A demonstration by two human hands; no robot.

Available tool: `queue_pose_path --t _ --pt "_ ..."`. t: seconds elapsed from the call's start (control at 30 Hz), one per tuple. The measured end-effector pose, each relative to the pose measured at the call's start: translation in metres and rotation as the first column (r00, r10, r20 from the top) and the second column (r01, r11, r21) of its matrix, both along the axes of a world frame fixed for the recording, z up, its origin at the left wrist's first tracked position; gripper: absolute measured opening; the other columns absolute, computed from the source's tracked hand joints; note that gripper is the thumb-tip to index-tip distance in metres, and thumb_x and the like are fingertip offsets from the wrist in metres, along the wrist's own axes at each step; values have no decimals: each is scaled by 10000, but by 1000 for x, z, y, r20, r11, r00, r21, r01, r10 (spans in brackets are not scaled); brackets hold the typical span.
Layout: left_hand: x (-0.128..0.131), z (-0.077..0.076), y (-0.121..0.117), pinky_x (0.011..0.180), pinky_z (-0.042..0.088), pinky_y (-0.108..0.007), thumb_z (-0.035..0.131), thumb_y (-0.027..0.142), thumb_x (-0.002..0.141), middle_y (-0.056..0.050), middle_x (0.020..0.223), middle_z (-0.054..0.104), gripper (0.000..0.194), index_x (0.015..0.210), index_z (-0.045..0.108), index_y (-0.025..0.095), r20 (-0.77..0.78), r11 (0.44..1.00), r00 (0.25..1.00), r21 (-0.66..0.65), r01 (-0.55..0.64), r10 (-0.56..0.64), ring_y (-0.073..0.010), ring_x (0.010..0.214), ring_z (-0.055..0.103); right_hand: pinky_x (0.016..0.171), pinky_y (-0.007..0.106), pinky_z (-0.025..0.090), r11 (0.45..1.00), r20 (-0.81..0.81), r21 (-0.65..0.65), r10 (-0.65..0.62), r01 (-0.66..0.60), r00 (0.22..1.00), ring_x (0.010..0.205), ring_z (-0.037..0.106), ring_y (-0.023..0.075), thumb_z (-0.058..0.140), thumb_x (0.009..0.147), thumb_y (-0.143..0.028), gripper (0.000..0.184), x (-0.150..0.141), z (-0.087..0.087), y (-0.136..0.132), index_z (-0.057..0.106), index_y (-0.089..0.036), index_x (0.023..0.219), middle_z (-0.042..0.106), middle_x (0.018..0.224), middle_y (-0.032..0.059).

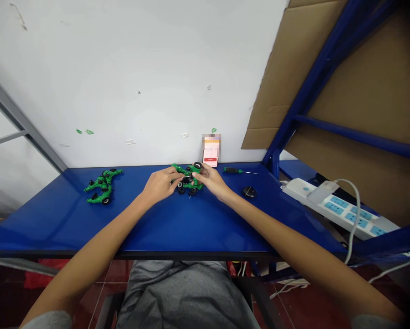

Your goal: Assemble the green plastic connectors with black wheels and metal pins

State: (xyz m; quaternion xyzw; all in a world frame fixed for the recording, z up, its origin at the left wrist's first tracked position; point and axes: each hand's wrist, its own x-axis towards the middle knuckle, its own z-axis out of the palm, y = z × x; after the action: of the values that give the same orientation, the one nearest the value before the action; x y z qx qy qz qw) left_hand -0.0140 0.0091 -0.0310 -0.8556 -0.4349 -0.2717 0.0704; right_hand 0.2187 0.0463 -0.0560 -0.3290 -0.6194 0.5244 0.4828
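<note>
We have green toy piece [193,184] at back part of blue table [198,228]; our right hand [211,179] has grip clamped on its right side; our left hand [161,183] has fingers bent in close on its left side, but we cannot tell if that grip pinches; more green pieces [104,185] lie well left; screwdriver [233,170] lies right; phone [211,155] stands behind.
</note>
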Motion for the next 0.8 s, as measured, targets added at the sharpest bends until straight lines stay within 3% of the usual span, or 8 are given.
queue_pose_path --t 0.23,0.4,0.53,0.67,0.8 --pt "1 4 -6 676 470 -285 486 263 1076 -111 976 719 312 1151 785 215 -195 995 980 99 -12 31 -228 906 669 698 332 618 996 7 -84 -17 18 1000 738 774 192 896 792 -459 430 -1 2 -5 679 -216 1073 762 923 30" --pt "-4 5 -6 641 433 -287 501 268 1053 -99 964 755 292 1077 788 220 -149 1000 989 -14 14 -16 -221 828 686 699 338 636 997 47 -73 24 -21 999 787 787 211 884 807 -433 433 -2 1 -10 693 -209 1124 777 994 64" --pt "-3 3 -2 677 424 -283 512 296 1038 -60 857 762 312 946 798 212 -2 981 997 -183 69 -71 -190 733 662 821 402 652 995 95 88 -57 48 994 901 779 231 896 769 -369 499 -2 -2 -9 691 -234 1203 777 1142 71" --pt "1 4 3 612 390 -257 566 391 990 -1 620 619 340 849 780 167 257 890 966 -433 140 -27 -139 569 536 961 488 615 960 178 253 -170 122 969 944 771 241 856 808 -329 473 0 1 -11 708 -284 1255 745 1265 64" --pt "-1 8 2 523 349 -226 645 479 931 25 568 499 375 851 777 137 461 721 887 -623 305 24 -101 507 443 994 506 603 944 190 313 -166 100 968 973 757 256 835 827 -289 471 1 5 -18 718 -319 1282 753 1206 43"
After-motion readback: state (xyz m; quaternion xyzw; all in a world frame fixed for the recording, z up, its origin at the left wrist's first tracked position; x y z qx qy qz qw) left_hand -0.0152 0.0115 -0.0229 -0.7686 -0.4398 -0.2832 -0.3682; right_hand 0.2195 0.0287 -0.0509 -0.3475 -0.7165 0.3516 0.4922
